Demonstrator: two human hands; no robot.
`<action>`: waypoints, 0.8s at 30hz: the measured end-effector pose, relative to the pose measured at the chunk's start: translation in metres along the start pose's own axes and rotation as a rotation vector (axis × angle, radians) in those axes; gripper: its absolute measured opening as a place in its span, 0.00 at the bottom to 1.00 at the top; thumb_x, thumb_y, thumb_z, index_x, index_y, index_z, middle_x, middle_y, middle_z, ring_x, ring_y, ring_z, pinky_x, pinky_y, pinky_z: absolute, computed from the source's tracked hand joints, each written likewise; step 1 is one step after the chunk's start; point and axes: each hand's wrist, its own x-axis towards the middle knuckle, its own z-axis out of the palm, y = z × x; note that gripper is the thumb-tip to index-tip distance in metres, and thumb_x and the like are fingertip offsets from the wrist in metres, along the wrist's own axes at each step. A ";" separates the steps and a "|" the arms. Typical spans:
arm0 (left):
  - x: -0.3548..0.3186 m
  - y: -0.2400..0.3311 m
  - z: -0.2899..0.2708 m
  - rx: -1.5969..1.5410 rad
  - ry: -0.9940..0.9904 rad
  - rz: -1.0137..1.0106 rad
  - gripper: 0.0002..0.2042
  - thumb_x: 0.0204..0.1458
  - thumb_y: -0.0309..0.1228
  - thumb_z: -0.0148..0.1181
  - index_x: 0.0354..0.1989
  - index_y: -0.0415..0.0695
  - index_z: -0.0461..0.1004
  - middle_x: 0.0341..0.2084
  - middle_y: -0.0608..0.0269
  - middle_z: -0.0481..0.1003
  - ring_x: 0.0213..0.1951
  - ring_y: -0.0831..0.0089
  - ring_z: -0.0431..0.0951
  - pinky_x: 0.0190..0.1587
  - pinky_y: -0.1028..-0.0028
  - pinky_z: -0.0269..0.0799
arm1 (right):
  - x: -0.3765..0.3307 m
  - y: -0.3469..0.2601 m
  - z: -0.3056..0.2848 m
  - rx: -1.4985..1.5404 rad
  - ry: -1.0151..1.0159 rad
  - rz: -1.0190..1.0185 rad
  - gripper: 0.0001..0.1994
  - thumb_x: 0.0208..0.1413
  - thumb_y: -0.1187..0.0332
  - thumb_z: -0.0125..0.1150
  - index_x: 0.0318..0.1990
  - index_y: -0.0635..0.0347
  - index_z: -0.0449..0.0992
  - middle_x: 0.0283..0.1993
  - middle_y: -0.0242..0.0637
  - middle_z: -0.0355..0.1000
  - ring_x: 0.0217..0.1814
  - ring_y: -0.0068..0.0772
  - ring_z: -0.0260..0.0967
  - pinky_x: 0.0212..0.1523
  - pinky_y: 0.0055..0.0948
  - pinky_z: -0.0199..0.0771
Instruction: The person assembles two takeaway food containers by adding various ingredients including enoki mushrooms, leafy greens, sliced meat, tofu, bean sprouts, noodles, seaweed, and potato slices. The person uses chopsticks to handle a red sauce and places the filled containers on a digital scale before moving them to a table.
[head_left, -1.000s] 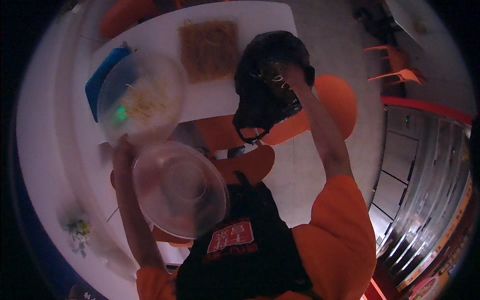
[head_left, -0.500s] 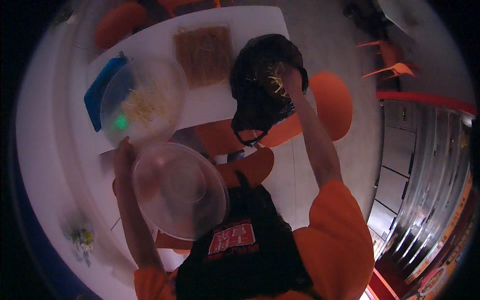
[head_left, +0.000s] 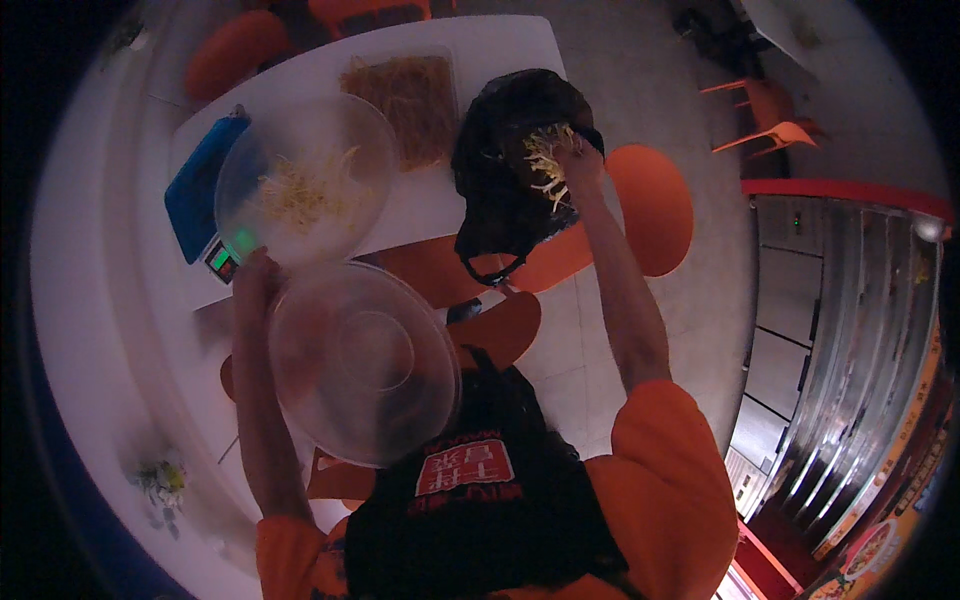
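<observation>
My right hand is closed on a bunch of pale yellow bean sprouts at the mouth of a black plastic bag. At the table's near left, my left hand has its fingers curled on the rim of a round translucent lid or shallow bowl, tilted in front of my body. Those fingertips also meet the near edge of a translucent bowl with loose bean sprouts in it; whether they grip both rims I cannot tell. Partly beneath that bowl is a blue scale with a lit green display.
A clear rectangular box of brown noodle-like strands stands on the white table between bowl and bag. Orange chairs surround the table. A metal counter with a red edge is at the right.
The bowl of bean sprouts has shifted slightly right and away, baring the scale's display. In my right hand, the bunch of sprouts shows more fully at the bag's mouth.
</observation>
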 end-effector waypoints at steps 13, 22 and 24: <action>0.031 -0.001 0.002 1.231 -0.096 0.874 0.06 0.49 0.29 0.53 0.24 0.39 0.69 0.23 0.53 0.73 0.27 0.62 0.73 0.30 0.64 0.66 | -0.138 -0.132 -0.073 0.239 -0.171 0.104 0.16 0.53 0.66 0.60 0.47 0.66 0.74 0.43 0.36 0.75 0.43 0.28 0.72 0.44 0.26 0.72; 0.001 0.021 0.007 1.391 -0.040 0.855 0.06 0.43 0.31 0.57 0.24 0.42 0.69 0.23 0.57 0.72 0.28 0.58 0.76 0.30 0.63 0.69 | -0.279 -0.174 0.001 0.334 -0.822 -0.207 0.22 0.50 0.63 0.63 0.53 0.56 0.73 0.58 0.45 0.66 0.60 0.41 0.64 0.59 0.39 0.64; -0.015 0.029 0.011 0.525 -0.027 0.299 0.07 0.45 0.33 0.57 0.23 0.43 0.68 0.20 0.63 0.70 0.24 0.64 0.73 0.28 0.66 0.67 | -0.299 -0.160 0.046 0.208 -0.863 -0.268 0.22 0.50 0.65 0.64 0.54 0.54 0.72 0.60 0.46 0.63 0.60 0.42 0.63 0.60 0.42 0.62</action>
